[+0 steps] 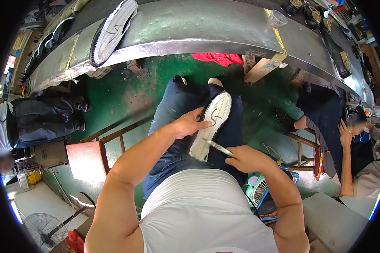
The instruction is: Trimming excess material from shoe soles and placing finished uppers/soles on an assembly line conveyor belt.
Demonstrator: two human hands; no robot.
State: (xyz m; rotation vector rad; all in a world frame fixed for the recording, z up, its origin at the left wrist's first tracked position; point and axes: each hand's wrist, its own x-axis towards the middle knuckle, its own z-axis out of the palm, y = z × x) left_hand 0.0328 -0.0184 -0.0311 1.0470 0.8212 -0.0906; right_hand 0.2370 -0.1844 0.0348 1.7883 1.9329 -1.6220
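Across my lap lies a white shoe sole, tilted with its far end to the right. A dark curved line marks its middle and dark stitching runs along one edge. My left hand grips the sole's left edge, thumb on top and fingers hidden beneath. In my right hand is a slim pale-handled tool, its tip over the near part of the sole; whether tip and sole touch I cannot tell. A similar white sole rests at the edge of the metal bench on the far left.
A long metal bench runs across ahead, with a clear plastic cup and dark shoes on its right. People sit or stand at either side. A stool is left; a green fan stands by my right side.
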